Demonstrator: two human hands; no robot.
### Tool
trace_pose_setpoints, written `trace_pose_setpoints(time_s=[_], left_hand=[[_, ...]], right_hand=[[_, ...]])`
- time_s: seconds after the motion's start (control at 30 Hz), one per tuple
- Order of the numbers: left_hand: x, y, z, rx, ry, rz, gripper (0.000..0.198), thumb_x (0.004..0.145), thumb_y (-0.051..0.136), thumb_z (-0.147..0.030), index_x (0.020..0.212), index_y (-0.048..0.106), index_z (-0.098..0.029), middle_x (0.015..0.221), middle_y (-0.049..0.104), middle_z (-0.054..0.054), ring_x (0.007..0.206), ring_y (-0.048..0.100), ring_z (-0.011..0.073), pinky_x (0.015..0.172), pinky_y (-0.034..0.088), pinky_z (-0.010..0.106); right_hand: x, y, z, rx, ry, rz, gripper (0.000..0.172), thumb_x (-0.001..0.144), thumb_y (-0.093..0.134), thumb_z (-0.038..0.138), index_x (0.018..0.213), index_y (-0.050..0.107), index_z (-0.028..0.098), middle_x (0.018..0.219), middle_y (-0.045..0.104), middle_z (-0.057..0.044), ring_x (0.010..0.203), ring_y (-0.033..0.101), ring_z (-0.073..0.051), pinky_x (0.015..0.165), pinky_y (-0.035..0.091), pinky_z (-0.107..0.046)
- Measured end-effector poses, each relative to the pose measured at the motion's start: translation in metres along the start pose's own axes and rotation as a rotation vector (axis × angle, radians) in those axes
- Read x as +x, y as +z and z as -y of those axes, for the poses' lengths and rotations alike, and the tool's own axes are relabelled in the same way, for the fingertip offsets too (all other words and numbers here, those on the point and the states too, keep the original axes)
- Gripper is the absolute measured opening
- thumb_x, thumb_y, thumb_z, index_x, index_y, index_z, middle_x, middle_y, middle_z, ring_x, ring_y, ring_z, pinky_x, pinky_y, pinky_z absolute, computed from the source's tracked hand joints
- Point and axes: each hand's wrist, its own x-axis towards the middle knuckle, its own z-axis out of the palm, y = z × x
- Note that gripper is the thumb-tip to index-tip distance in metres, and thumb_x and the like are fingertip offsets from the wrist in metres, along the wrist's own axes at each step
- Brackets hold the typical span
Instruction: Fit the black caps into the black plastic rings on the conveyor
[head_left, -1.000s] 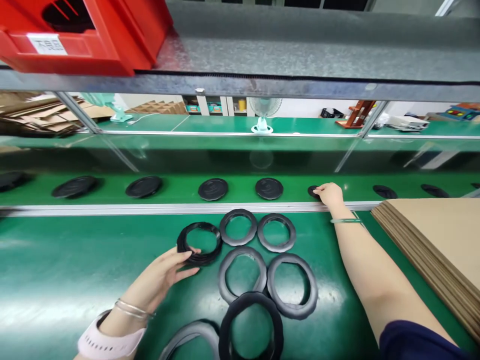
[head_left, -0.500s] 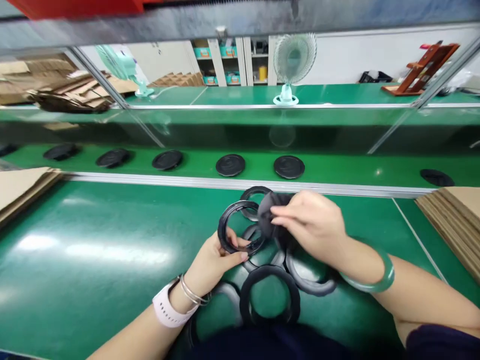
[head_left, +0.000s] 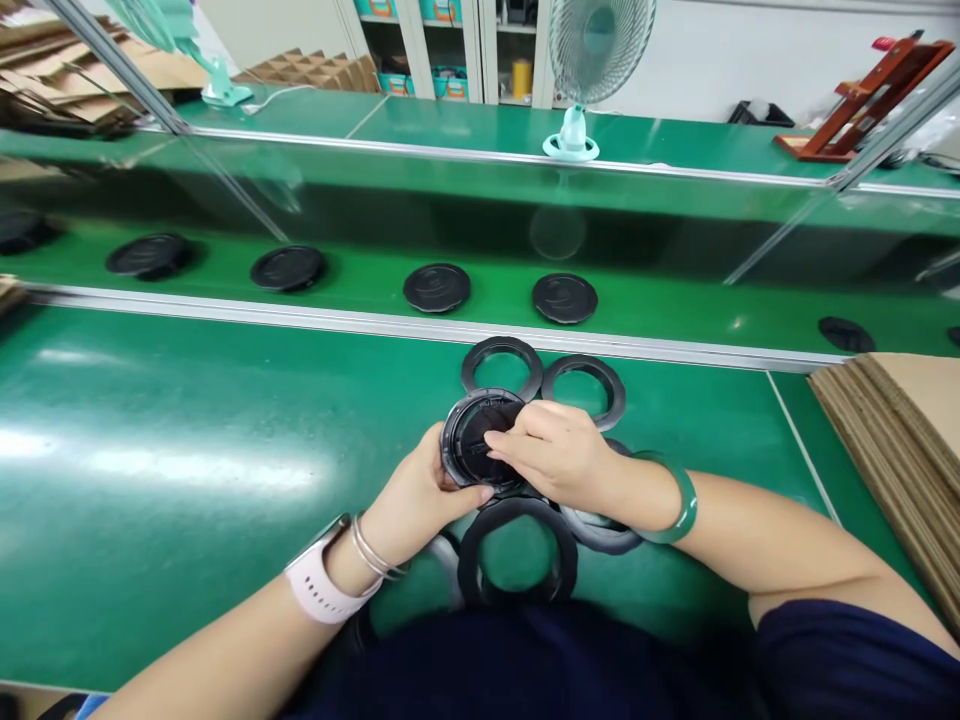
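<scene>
My left hand (head_left: 424, 490) grips a black ring (head_left: 454, 440) by its lower left edge, holding it just above the green table. My right hand (head_left: 559, 450) presses a black round disc (head_left: 480, 445) into that ring, fingertips on the disc's face. Several more black rings lie on the table around my hands: two beyond them (head_left: 502, 362) (head_left: 583, 385), one large ring (head_left: 517, 560) close to my body and another (head_left: 600, 530) partly hidden under my right wrist.
A row of black discs (head_left: 437, 287) (head_left: 564, 298) (head_left: 287, 267) rides the green conveyor belt beyond a metal rail (head_left: 375, 325). A stack of cardboard sheets (head_left: 892, 440) lies at the right. A small fan (head_left: 592, 60) stands on the far bench.
My right hand took a disc from the belt, carried it to the ring in my left hand, and now presses it into the ring. The view has tilted down.
</scene>
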Motion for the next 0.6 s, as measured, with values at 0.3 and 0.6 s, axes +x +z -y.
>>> trace_pose_setpoints(time_s=[0.3,0.6], left_hand=[[-0.0004,-0.0017,-0.0012,0.192,0.008,-0.019,0.066,0.066,0.08,-0.029,0.122,0.047,-0.018,0.117,0.068,0.011,0.101,0.07,0.0302,0.087,0.059,0.046],[-0.0009,0.0006,-0.0062,0.228,0.011,-0.031,0.062,0.067,0.079,-0.03,0.12,0.049,-0.021,0.104,0.072,0.006,0.088,0.072,0.0261,0.069,0.06,0.035]], right_hand=[[-0.0053,0.003,-0.0021,-0.004,-0.015,0.046,0.023,0.109,0.042,0.011,0.109,0.065,0.012,0.083,0.055,-0.006,0.068,0.049,-0.02,0.059,0.041,-0.032],[-0.0036,0.0019,-0.0006,-0.028,-0.009,0.093,0.028,0.11,0.039,0.012,0.109,0.067,0.009,0.083,0.055,-0.007,0.069,0.047,-0.021,0.058,0.039,-0.033]])
